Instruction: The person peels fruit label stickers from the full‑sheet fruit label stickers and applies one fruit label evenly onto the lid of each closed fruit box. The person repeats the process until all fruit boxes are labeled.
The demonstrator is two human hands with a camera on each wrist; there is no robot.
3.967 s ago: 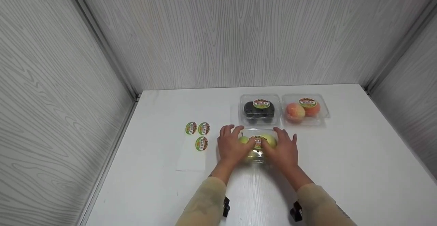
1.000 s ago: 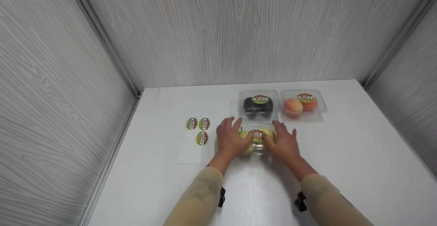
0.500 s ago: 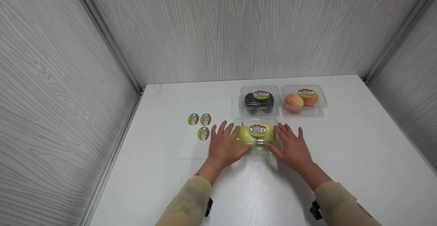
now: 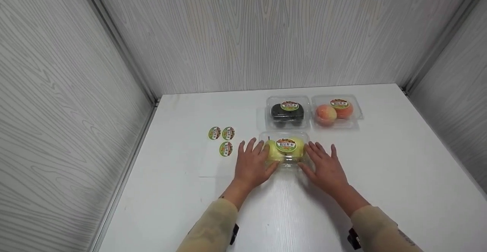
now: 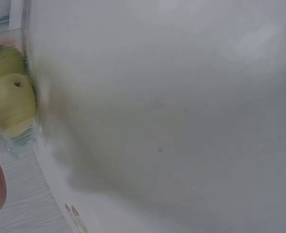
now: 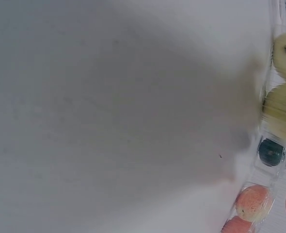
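A clear plastic clamshell box of yellow-green fruit lies between my two hands in the head view. Its lid carries an oval label with white lettering. My left hand is at the box's left side, fingers spread and the thumb at the near left corner. On the opposite side is my right hand, its fingertips at the box's edge and the thumb by the near right corner. Neither hand curls round the box. The right wrist view shows the same fruit at its right edge.
Behind stand a labelled clamshell of dark fruit and another of peach-coloured fruit. Left of the hands, three oval stickers lie on a white sheet. Grey wood-grain walls surround the white table.
Both thumbs have come off the label and moved down to the box's near corners. The hands have shifted outward and the label is fully visible. The box stays in place on the table.
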